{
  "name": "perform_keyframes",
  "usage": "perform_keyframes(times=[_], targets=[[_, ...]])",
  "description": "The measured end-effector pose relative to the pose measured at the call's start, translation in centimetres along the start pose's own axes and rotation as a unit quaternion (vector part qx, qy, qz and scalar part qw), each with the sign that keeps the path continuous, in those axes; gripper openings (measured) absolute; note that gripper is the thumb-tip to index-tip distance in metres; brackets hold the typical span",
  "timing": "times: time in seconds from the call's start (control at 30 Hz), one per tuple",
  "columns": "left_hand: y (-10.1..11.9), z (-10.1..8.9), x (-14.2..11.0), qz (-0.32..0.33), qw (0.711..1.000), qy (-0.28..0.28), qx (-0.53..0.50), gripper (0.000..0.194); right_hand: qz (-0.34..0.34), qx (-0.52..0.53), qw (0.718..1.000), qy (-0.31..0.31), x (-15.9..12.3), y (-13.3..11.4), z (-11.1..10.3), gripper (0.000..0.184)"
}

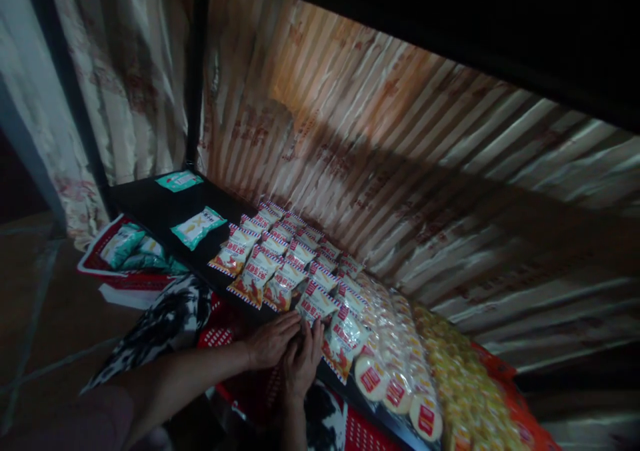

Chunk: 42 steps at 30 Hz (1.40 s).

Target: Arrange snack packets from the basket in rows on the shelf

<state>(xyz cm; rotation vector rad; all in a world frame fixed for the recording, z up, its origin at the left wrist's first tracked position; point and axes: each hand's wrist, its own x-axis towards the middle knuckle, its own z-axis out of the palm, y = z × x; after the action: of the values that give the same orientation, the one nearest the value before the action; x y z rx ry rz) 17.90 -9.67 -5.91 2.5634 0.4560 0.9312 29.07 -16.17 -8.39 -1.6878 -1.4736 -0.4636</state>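
At the front edge of the black shelf, both hands are on a white, red-printed snack bag. My left hand comes in from the left, its fingers bent at the bag's lower left corner. Close beside it, my right hand has its fingers at the lower edge of the same bag, thumb side toward the left hand. The hands nearly touch and cover the bag's lower end. Matching bags stand in slanted rows around it, with another snack bag just left and one more just right.
Two green packets lie apart on the shelf's left. A red basket with green packets sits lower left. Another red basket is below my arms. Round wrapped crackers, yellow packets and orange bags extend rightward.
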Motion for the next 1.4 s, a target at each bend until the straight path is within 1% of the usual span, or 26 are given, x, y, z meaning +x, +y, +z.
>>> perform_keyframes(times=[0.07, 0.17, 0.23, 0.3, 0.43, 0.53, 0.6, 0.7, 0.8, 0.97, 1.13, 1.27, 1.4], targets=[[0.1, -0.2, -0.1, 0.002, 1.0, -0.004, -0.003, 0.049, -0.004, -0.006, 1.0, -0.012, 0.1, 0.1, -0.3, 0.045], [0.3, -0.8, -0.6, -0.002, 1.0, 0.004, -0.003, 0.048, -0.011, -0.025, 0.999, -0.026, 0.4, -0.2, -0.9, 0.046], [0.2, -1.5, -1.3, -0.014, 1.0, 0.018, 0.0, 0.046, -0.022, -0.04, 0.999, -0.023, 0.9, -0.9, -1.1, 0.046], [-0.2, -2.4, -2.2, -0.026, 0.999, 0.035, 0.007, 0.046, -0.033, -0.046, 0.998, -0.02, 1.4, -2.1, -0.8, 0.046], [-2.2, -4.5, -4.2, -0.05, 0.994, 0.089, 0.046, 0.046, -0.029, -0.021, 0.998, -0.054, 2.2, -5.5, 1.0, 0.047], [-4.4, -6.3, -5.7, -0.096, 0.985, 0.122, 0.082, 0.048, -0.024, 0.007, 0.997, -0.071, 2.4, -7.7, 3.1, 0.046], [-5.6, -7.3, -6.6, -0.112, 0.98, 0.128, 0.1, 0.048, -0.022, 0.012, 0.997, -0.071, 2.6, -8.7, 4.3, 0.044], [-6.8, -8.3, -7.5, -0.131, 0.978, 0.121, 0.111, 0.047, -0.037, 0.006, 0.998, -0.06, 3.2, -9.3, 5.5, 0.042], [-7.5, -8.5, -8.0, -0.143, 0.977, 0.113, 0.112, 0.046, -0.051, -0.002, 0.997, -0.051, 4.0, -9.6, 6.0, 0.04], [-8.3, -7.8, -7.8, -0.155, 0.978, 0.114, 0.077, 0.046, -0.049, -0.01, 0.998, -0.05, 4.7, -9.8, 5.8, 0.039], [-8.7, -7.0, -7.4, -0.159, 0.978, 0.121, 0.057, 0.046, -0.065, 0.023, 0.994, -0.084, 4.4, -9.9, 6.4, 0.044], [-9.0, -6.5, -7.3, -0.156, 0.977, 0.129, 0.06, 0.047, -0.041, 0.06, 0.993, -0.089, 4.4, -10.1, 7.3, 0.043], [-9.3, -6.4, -7.2, -0.133, 0.978, 0.14, 0.078, 0.046, -0.015, 0.084, 0.992, -0.096, 4.5, -10.5, 7.8, 0.042]])
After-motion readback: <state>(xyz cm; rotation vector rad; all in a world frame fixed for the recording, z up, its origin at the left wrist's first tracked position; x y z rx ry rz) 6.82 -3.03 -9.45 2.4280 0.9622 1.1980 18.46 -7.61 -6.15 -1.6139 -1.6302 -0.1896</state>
